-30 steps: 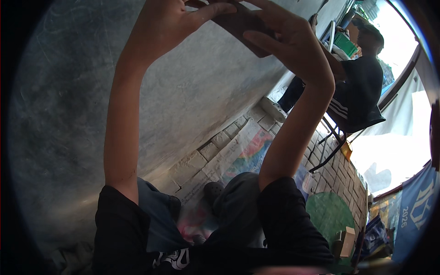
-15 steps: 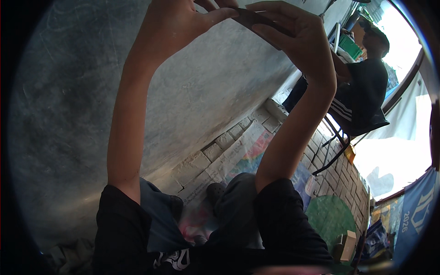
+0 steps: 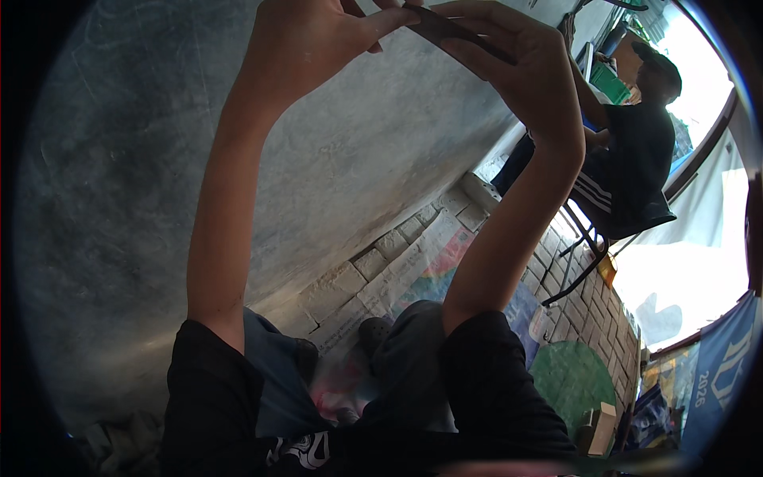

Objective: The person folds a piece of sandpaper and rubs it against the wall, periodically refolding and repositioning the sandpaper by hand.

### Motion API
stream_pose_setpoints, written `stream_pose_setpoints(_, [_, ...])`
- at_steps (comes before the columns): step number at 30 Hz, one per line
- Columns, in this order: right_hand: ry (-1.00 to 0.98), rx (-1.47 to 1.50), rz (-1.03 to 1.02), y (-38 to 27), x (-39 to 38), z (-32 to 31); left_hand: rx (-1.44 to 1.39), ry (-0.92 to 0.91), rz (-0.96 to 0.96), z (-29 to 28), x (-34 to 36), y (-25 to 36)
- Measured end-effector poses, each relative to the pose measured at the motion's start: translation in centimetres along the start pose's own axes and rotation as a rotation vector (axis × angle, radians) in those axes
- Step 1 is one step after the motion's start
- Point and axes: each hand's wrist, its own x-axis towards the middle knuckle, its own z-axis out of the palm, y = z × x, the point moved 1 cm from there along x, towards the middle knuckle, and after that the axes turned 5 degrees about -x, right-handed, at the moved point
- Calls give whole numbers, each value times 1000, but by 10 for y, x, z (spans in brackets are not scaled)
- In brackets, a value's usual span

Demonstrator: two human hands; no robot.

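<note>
At the top edge of the head view both my arms are raised in front of a grey wall. A thin, flat, dark strip [image 3: 442, 30] slants between my hands; its exact kind does not show. My right hand [image 3: 534, 71] pinches it, thumb below and fingers along the upper side. The strip's far-left end meets the thumb and fingertips of my left hand [image 3: 314, 40], which are closed on it. The upper part of the left hand is cut off by the picture's edge.
The grey wall [image 3: 334, 167] fills the left and middle. A person [image 3: 636, 151] in dark clothes sits on a metal-legged chair [image 3: 592, 258] at the right. Below lie brick paving [image 3: 584, 306], a printed sheet [image 3: 421, 270], a round green mat [image 3: 572, 374] and a small cardboard box [image 3: 602, 429].
My hands stay nearly in place; my left fingers have shifted slightly at the strip's end. The strip shows a bit more between them. The seated person's arm and head have moved slightly.
</note>
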Motion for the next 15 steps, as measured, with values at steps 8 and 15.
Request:
stream_pose_setpoints(8, [191,99,-40,23,-2,-7,-56,27,-57,-12,7,-9])
stream_pose_setpoints(15, [214,98,-9,23,-5,-11,-78,101,-58,-11,7,-12])
